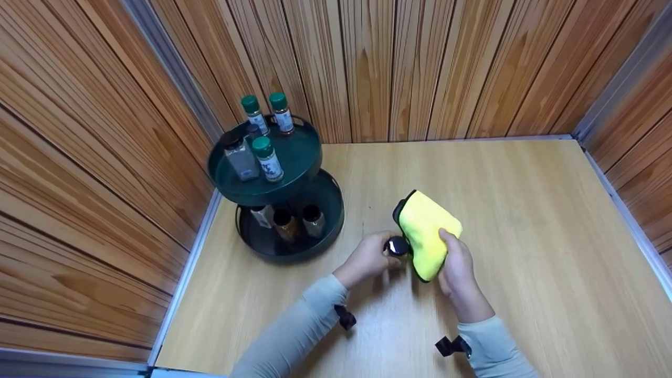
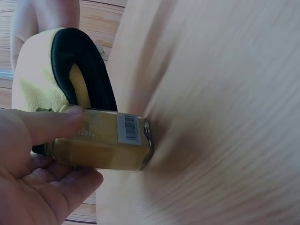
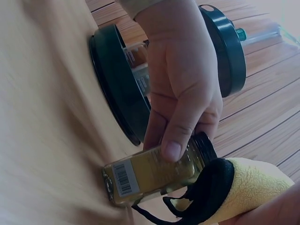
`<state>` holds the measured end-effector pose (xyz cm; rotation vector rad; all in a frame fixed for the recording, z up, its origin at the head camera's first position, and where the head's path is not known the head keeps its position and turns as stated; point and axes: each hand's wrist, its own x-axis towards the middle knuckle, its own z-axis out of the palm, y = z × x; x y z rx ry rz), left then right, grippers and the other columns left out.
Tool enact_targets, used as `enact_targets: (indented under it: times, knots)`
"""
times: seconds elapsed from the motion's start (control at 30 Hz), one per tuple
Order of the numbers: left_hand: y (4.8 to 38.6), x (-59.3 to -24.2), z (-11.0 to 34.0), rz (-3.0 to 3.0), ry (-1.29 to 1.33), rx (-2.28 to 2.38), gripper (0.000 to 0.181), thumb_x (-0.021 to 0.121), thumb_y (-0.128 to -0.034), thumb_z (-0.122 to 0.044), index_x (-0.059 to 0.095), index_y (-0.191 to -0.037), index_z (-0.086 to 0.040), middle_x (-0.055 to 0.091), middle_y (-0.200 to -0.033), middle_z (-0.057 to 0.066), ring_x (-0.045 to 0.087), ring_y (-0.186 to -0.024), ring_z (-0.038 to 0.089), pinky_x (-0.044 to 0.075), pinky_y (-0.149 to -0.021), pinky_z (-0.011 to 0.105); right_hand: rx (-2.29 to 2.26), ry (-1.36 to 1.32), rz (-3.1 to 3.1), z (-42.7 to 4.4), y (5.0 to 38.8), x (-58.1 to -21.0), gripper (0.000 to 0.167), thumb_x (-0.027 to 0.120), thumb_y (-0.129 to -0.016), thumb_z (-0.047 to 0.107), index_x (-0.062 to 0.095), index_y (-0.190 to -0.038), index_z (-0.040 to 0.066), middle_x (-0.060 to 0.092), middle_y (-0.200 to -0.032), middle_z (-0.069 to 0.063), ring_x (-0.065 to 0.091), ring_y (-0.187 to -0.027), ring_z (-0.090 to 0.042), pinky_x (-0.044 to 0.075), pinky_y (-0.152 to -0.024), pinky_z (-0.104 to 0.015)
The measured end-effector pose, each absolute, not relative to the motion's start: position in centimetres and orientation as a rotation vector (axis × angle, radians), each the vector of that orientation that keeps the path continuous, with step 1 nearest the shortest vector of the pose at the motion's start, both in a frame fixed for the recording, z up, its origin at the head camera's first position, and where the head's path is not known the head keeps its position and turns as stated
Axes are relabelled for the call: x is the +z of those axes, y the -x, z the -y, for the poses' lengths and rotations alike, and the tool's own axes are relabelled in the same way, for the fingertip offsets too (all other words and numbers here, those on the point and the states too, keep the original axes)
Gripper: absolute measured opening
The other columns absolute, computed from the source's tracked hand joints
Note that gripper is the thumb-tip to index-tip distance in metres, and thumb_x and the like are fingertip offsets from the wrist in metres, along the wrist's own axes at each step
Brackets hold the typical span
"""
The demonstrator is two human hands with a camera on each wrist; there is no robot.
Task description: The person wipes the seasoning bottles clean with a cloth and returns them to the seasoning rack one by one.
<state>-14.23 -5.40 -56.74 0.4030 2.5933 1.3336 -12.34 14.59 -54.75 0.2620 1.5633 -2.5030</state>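
Note:
My left hand (image 1: 370, 254) grips a square glass spice jar (image 2: 103, 140) with a black cap (image 1: 397, 245) and yellowish-brown contents. Its thumb lies across one side, and a barcode label shows near the base. The jar stands upright, its base close to the tabletop; contact cannot be told. Just right of it, my right hand (image 1: 459, 268) holds a folded yellow cloth (image 1: 430, 231) with dark edging, thumb on top. The cloth's edge is against or very near the jar. Most of the right hand's fingers are hidden behind the cloth.
At the left stands a two-tier dark green round rack (image 1: 296, 152). Its upper tray bears several jars, including a green-capped one (image 1: 269, 164); dark-capped jars (image 1: 314, 220) stand in the lower tray. Wood-panelled walls (image 1: 367, 73) bound the wooden table (image 1: 525, 210).

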Motion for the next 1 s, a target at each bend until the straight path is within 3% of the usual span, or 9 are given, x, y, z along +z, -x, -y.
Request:
enact_targets:
  times: [0.1,0.23,0.4,0.57,0.83,1.0]
  knots:
    - [14.2,-56.7,5.3,-2.594,-0.392,1.349,0.045,0.082,-0.0774,0.001,0.068,-0.119,-0.009,0.072,-0.111,0.001,0.066,-0.108,0.017,0.051,-0.098,0.029,-2.525,-0.270,-1.559,-14.7,12.4,-54.7,0.042,0.041,-0.110,0.032,0.043,-0.137,0.000,0.066,-0.112,-0.002,0.065,-0.105,-0.016,0.054,-0.092,-0.031]
    - [13.9,-56.7,5.1,-2.597,-0.354,1.352,0.049,0.083,-0.0788,0.000,0.066,-0.124,-0.005,0.070,-0.120,0.009,0.065,-0.117,0.024,0.049,-0.105,0.037,-2.531,-0.300,-1.563,-15.0,12.3,-54.7,0.042,0.040,-0.110,0.032,0.043,-0.138,-0.001,0.065,-0.113,-0.001,0.065,-0.106,-0.015,0.054,-0.093,-0.031]
    - [12.8,-56.7,4.4,-2.780,-0.196,1.199,0.076,0.087,-0.0820,-0.037,0.053,-0.142,-0.005,0.060,-0.137,0.011,0.056,-0.128,0.024,0.045,-0.111,0.036,-2.517,-0.328,-1.577,-15.3,12.4,-54.8,0.045,0.041,-0.110,0.033,0.040,-0.142,0.001,0.063,-0.120,-0.002,0.063,-0.111,-0.014,0.052,-0.097,-0.029]
    - [12.0,-57.1,3.6,-2.936,-0.096,1.119,0.094,0.082,-0.0789,-0.059,0.047,-0.144,0.000,0.054,-0.132,0.013,0.052,-0.122,0.024,0.047,-0.106,0.036,-2.521,-0.318,-1.576,-15.5,12.5,-54.7,0.043,0.040,-0.110,0.033,0.040,-0.140,0.002,0.062,-0.121,-0.002,0.063,-0.113,-0.015,0.051,-0.099,-0.029]
    - [11.5,-57.7,2.6,-2.994,0.036,1.107,0.090,0.081,-0.0771,-0.064,0.051,-0.134,-0.001,0.053,-0.121,0.009,0.053,-0.112,0.021,0.050,-0.100,0.035,-2.540,-0.329,-1.557,-15.2,12.5,-54.7,0.044,0.040,-0.110,0.032,0.040,-0.142,0.001,0.065,-0.118,0.003,0.062,-0.112,-0.011,0.050,-0.099,-0.027]
    - [11.5,-57.7,2.0,-2.972,0.127,1.116,0.079,0.082,-0.0799,-0.058,0.053,-0.131,-0.004,0.054,-0.118,0.006,0.054,-0.110,0.019,0.051,-0.098,0.035,-2.540,-0.339,-1.572,-15.2,12.5,-54.8,0.043,0.041,-0.110,0.032,0.041,-0.140,0.002,0.066,-0.114,0.004,0.063,-0.111,-0.011,0.051,-0.098,-0.026]
